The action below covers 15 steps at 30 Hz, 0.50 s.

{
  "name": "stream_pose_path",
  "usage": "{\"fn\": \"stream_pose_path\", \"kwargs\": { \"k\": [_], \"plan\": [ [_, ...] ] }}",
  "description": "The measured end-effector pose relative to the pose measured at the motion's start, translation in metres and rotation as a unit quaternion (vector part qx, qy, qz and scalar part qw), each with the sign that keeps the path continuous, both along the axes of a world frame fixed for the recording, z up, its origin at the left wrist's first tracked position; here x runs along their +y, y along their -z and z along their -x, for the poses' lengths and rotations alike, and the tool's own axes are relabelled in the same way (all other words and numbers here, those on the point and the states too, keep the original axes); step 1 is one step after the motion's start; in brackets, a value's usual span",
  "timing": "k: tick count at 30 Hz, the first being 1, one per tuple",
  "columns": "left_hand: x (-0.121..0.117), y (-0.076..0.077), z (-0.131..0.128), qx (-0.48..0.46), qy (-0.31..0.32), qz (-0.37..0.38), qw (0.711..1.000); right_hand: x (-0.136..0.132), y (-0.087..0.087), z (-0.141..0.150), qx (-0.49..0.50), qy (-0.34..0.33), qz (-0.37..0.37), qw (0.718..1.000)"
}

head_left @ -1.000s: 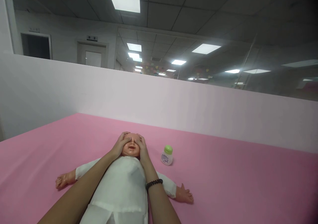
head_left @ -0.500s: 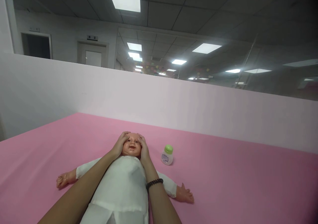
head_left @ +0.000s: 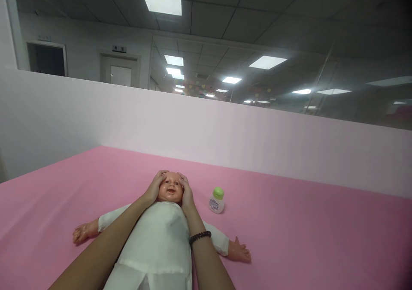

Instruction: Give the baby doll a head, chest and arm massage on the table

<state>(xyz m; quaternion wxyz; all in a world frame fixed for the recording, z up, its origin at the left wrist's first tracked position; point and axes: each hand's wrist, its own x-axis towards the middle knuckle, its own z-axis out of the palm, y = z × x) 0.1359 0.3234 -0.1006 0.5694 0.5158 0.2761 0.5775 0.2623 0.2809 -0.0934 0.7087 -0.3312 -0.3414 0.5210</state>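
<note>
A baby doll lies on its back on a pink-covered table, its head pointing away from the person and its legs running out of view at the bottom of the frame. The head is a glossy, flesh-toned vinyl moulding with open eyes, an open smiling mouth and a shine across the cheeks. The soft body is wrapped in white cloth, with a stitched seam across the lower part. Both vinyl arms stretch out to the sides, ending in small spread doll hands, the one on the image's left lying partly curled.

The person's left hand and right hand cup the two sides of the doll's head, fingers curved over the temples and up toward the crown. Neither hand is clenched: both hold the head in a light grasp, leaving the eyes, nose and mouth uncovered. The left forearm slants in over the doll's shoulder and chest, while the right forearm runs down beside the torso. A black beaded bracelet circles the right wrist.

A small white plastic bottle with a green cap and a printed label stands upright on the table, near the right hand but apart from it. Behind the table rises a white partition wall.
</note>
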Motion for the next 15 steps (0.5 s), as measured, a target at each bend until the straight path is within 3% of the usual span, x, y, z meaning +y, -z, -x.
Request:
{"fn": "stream_pose_path", "kwargs": {
  "k": [15],
  "plan": [
    [0.0015, 0.0016, -0.0005, 0.0, 0.001, -0.001, 1.0, -0.0001, -0.0011, 0.0008, 0.003, 0.0, 0.002, 1.0]
  ]
}}
